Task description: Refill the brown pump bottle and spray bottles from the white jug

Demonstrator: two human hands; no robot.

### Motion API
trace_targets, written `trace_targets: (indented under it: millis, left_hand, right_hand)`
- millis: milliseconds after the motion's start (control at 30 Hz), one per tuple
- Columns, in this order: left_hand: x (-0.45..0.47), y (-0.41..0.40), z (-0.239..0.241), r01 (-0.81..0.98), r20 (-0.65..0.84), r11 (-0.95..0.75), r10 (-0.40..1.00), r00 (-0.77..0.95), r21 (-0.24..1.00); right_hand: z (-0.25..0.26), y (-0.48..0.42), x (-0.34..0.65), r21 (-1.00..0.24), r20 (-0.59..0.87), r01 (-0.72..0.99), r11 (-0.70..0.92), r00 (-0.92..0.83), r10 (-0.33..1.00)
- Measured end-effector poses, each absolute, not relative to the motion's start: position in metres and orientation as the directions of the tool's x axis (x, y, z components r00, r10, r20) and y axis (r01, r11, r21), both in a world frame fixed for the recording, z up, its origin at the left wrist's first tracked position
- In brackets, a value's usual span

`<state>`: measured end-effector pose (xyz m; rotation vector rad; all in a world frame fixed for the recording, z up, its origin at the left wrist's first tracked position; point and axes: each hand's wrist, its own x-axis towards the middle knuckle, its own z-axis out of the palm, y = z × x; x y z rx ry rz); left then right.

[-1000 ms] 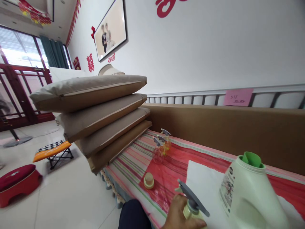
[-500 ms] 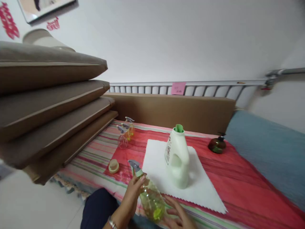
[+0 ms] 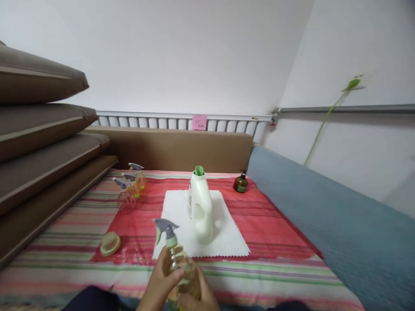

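Note:
A clear spray bottle (image 3: pixel 177 259) with a grey trigger head and yellowish liquid stands upright at the near edge of the striped cloth. My left hand (image 3: pixel 158 283) wraps round its body from the left. My right hand (image 3: pixel 199 293) closes on it from the right, low in the frame. Just behind it a white jug (image 3: pixel 199 207) with a green spout stands on a white cloth (image 3: pixel 227 229).
Three small spray bottles (image 3: pixel 129 185) stand at the back left. A round cream lid (image 3: pixel 110 244) lies to the left. A brown pump bottle (image 3: pixel 241 183) sits at the back. Stacked brown cushions (image 3: pixel 39 147) fill the left, a blue mat (image 3: pixel 324 216) the right.
The view has swung right and down from the cushions to the bed. The spray bottle went from tilted to upright, and both hands now close round it.

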<state>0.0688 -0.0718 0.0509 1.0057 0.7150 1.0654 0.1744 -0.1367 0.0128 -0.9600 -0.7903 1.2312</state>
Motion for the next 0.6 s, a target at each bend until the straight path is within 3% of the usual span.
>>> trace_targets:
  millis: [133, 367, 600]
  left_hand:
    - [0.067, -0.076, 0.055, -0.345, -0.006, 0.183, 0.891, 0.454, 0.920]
    - [0.066, -0.084, 0.068, -0.156, 0.064, -0.018, 0.953, 0.297, 0.988]
    - [0.070, -0.097, 0.068, 0.100, 0.193, -0.233, 0.931, 0.309, 0.967]
  right_hand:
    - [0.013, -0.145, 0.171, -0.873, -0.034, -0.486, 0.053, 0.169, 0.985]
    - [0.048, -0.144, 0.203, -0.992, -0.014, -0.126, 0.021, 0.270, 0.963]
    - [0.107, -0.116, 0.201, -0.993, 0.091, -0.045, 0.105, 0.244, 0.966]
